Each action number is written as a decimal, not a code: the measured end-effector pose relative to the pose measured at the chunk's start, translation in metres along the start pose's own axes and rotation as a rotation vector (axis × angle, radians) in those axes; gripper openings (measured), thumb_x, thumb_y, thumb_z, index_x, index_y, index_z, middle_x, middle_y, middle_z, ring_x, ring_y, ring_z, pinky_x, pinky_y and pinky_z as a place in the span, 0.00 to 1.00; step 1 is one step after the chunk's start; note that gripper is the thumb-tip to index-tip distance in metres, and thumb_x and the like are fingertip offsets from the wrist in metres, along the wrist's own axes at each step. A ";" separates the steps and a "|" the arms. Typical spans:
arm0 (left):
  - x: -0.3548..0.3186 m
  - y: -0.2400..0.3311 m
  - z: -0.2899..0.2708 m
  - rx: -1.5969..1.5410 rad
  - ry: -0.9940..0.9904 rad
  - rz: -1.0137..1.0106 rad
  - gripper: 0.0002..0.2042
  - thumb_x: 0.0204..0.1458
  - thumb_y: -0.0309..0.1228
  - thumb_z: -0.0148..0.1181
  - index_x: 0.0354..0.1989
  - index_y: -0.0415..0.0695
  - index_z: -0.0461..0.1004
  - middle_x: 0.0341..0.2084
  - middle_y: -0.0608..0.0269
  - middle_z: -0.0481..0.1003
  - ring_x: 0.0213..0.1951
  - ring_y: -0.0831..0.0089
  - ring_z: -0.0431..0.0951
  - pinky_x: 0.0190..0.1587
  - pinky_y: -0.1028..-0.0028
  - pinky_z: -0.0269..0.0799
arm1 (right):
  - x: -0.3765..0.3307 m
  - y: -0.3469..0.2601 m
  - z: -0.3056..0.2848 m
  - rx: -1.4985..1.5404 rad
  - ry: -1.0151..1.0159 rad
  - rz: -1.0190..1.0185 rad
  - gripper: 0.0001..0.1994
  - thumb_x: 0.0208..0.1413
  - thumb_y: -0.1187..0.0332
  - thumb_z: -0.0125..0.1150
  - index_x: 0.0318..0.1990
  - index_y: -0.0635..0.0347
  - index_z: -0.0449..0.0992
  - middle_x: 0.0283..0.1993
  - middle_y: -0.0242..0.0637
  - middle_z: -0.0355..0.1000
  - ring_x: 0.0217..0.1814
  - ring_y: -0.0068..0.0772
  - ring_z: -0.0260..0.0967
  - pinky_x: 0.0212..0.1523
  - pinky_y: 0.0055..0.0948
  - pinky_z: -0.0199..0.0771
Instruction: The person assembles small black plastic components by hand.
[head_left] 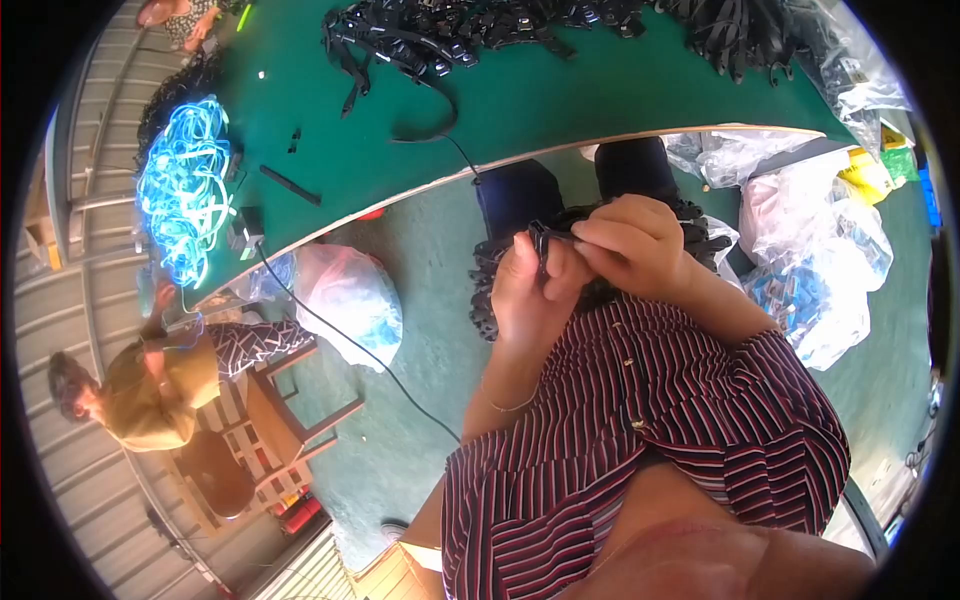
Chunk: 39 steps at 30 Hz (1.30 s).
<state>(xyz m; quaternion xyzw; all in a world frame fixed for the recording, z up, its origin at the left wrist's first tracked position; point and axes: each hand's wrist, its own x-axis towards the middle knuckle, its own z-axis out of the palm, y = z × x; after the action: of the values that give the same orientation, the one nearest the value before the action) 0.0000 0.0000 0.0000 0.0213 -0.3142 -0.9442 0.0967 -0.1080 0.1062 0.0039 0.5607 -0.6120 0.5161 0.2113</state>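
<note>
Above my lap, my left hand [530, 290] grips a small black strap piece [540, 243] that stands up between thumb and fingers. The fingertips of my right hand [640, 240] are pinched together on the right end of that same piece. Its exact shape is partly covered by my fingers. Under and around both hands, a heap of similar black strap pieces [487, 300] lies across my lap, partly hidden by my hands.
A green table [360, 150] curves ahead, bearing a pile of black straps [480, 40] and a bundle of light-blue cords [190, 185]. Filled plastic bags [350, 300] stand on the floor, with more bags [810, 260] at right. A seated co-worker [165, 390] is at left.
</note>
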 end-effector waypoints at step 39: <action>-0.016 0.025 -0.022 0.710 0.091 0.119 0.04 0.54 0.25 0.50 0.31 0.38 0.69 0.21 0.70 0.67 0.23 0.85 0.63 0.26 0.83 0.61 | 0.001 -0.008 0.018 1.522 -0.042 0.792 0.06 0.56 0.68 0.48 0.34 0.60 0.67 0.44 0.34 0.58 0.40 0.25 0.58 0.38 0.23 0.59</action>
<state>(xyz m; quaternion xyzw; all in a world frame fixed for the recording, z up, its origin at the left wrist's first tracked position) 0.0220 -0.0295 -0.0026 0.0773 -0.6185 -0.7671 0.1517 -0.0951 0.0914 0.0011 0.3043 -0.2537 0.8115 -0.4296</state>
